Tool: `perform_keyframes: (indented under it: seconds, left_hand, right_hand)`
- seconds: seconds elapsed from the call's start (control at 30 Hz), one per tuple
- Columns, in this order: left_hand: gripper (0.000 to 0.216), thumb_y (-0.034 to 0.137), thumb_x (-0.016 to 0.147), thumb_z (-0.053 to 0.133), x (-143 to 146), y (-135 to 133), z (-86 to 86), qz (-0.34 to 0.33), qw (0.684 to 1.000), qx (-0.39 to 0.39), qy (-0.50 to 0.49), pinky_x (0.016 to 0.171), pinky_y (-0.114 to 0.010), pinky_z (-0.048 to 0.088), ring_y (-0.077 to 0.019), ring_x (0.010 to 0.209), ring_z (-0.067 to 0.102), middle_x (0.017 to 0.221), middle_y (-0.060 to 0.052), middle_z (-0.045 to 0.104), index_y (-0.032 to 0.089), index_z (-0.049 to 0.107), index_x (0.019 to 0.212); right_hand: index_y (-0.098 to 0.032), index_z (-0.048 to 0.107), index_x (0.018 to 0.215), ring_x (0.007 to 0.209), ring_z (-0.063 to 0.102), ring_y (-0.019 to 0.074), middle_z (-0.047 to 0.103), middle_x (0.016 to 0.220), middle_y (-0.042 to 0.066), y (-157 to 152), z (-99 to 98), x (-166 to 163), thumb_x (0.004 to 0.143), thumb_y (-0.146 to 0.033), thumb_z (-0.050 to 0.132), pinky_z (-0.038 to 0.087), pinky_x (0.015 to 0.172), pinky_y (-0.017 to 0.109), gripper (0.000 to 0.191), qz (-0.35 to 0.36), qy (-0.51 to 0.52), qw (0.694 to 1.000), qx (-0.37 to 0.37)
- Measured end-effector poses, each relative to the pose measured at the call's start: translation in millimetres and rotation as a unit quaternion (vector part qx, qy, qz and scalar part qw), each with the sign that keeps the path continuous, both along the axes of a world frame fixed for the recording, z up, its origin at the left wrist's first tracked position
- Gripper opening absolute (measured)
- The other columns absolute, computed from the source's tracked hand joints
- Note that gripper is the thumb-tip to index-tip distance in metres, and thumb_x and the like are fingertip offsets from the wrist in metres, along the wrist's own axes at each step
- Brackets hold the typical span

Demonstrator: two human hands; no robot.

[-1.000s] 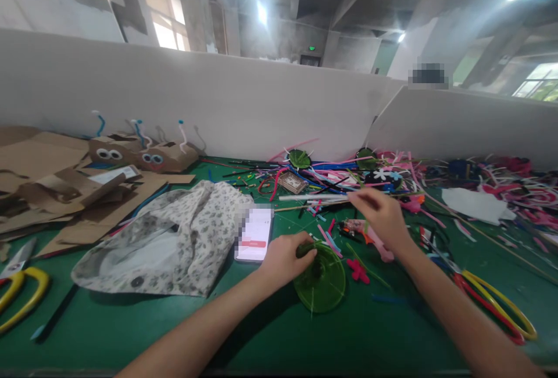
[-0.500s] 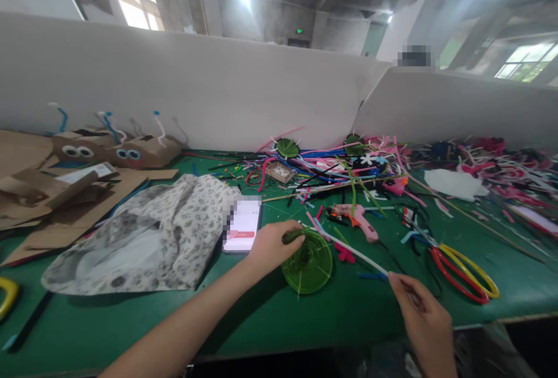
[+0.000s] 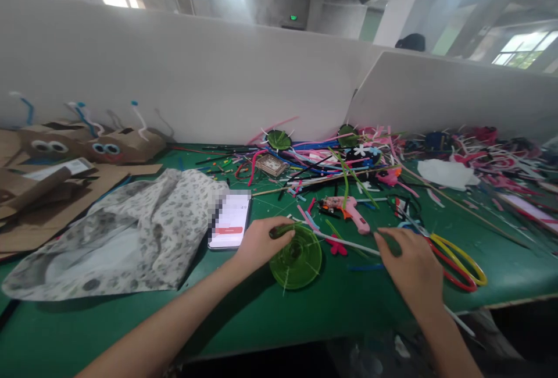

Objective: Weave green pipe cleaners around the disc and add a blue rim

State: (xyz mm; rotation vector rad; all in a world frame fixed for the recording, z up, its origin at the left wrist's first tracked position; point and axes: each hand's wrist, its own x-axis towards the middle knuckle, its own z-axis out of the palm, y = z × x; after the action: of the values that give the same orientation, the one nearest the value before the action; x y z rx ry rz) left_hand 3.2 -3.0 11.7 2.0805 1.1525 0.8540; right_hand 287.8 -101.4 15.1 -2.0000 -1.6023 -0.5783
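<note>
A round, coiled green disc with thin pale spokes sits at the front middle of the table. My left hand pinches its upper left edge between thumb and fingers. From there a white pipe cleaner runs right, towards my right hand. My right hand is curled over that strand, with thumb and forefinger bent around it; the exact grip is partly hidden. Beyond the right wrist a white length shows again, near the table edge. Between my hands lie a pink flower shape and a blue strip.
A pink glue gun lies just behind the strand. Scissors with red and yellow handles are beside my right hand. Left are a phone, a patterned cloth and cardboard figures. Tangled pipe cleaners lie along the back panel.
My right hand has moved up and slightly left along the white strand, turning palm down. My left hand keeps its hold on the disc. The whole view has shifted slightly.
</note>
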Motion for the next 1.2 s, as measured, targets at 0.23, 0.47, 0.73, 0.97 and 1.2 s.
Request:
perform_keyframes:
  seconds: [0.23, 0.47, 0.73, 0.97, 1.2]
  left_hand:
    - [0.02, 0.03, 0.081, 0.059, 0.2, 2.3, 0.0, -0.012, 1.0, -0.006, -0.005, 0.067, -0.026, 0.045, -0.0177, 0.077, 0.064, 0.095, 0.0, 0.073, 0.022, 0.069, 0.097]
    - [0.02, 0.035, 0.085, 0.053, -8.5, 0.7, 3.0, -0.027, 0.998, -0.049, 0.022, 0.054, -0.023, 0.036, -0.0141, 0.057, 0.053, 0.065, 0.004, 0.058, 0.022, 0.061, 0.097]
    - [0.015, 0.033, 0.084, 0.053, -9.1, -4.7, -0.3, -0.041, 0.993, -0.106, -0.03, 0.047, -0.02, 0.033, -0.0106, 0.052, 0.045, 0.061, 0.006, 0.044, 0.022, 0.054, 0.093]
    - [0.03, 0.045, 0.081, 0.057, 4.6, -4.8, -9.4, -0.02, 0.955, -0.25, -0.159, 0.034, -0.017, 0.036, -0.009, 0.045, 0.044, 0.066, 0.006, 0.044, 0.023, 0.048, 0.098]
    - [0.024, 0.041, 0.082, 0.058, 0.0, -5.3, -15.5, 0.008, 0.964, -0.201, -0.173, 0.041, -0.018, 0.03, -0.0073, 0.047, 0.039, 0.065, 0.007, 0.04, 0.02, 0.051, 0.092]
  right_hand:
    - [-0.026, 0.067, 0.084, 0.079, 0.063, 0.0181, 0.069, 0.089, 0.0, 49.3, 50.1, -35.3, 0.083, -0.035, 0.057, 0.036, 0.058, 0.026, 0.013, 0.181, -0.034, 0.951, -0.25]
    - [-0.024, 0.067, 0.082, 0.079, 0.062, 0.016, 0.065, 0.091, 0.002, 46.1, 39.6, -45.4, 0.085, -0.02, 0.051, 0.035, 0.057, 0.025, 0.016, 0.198, -0.027, 0.913, -0.356]
    - [-0.024, 0.057, 0.086, 0.063, 0.061, 0.0163, 0.065, 0.073, 0.001, 43.4, 44.5, -31.8, 0.093, -0.028, 0.037, 0.035, 0.055, 0.025, 0.022, 0.181, 0.026, 0.933, -0.31]
    - [-0.023, 0.06, 0.084, 0.061, 0.058, 0.0174, 0.065, 0.073, 0.002, 82.6, 98.1, -31.8, 0.089, -0.029, 0.045, 0.033, 0.054, 0.026, 0.017, 0.119, -0.046, 0.99, -0.066]
    - [-0.013, 0.057, 0.113, 0.105, 0.055, 0.0278, 0.059, 0.115, 0.017, 211.8, 127.2, -51.5, 0.093, -0.02, 0.038, 0.042, 0.077, 0.035, 0.028, 0.129, -0.127, 0.978, -0.103]
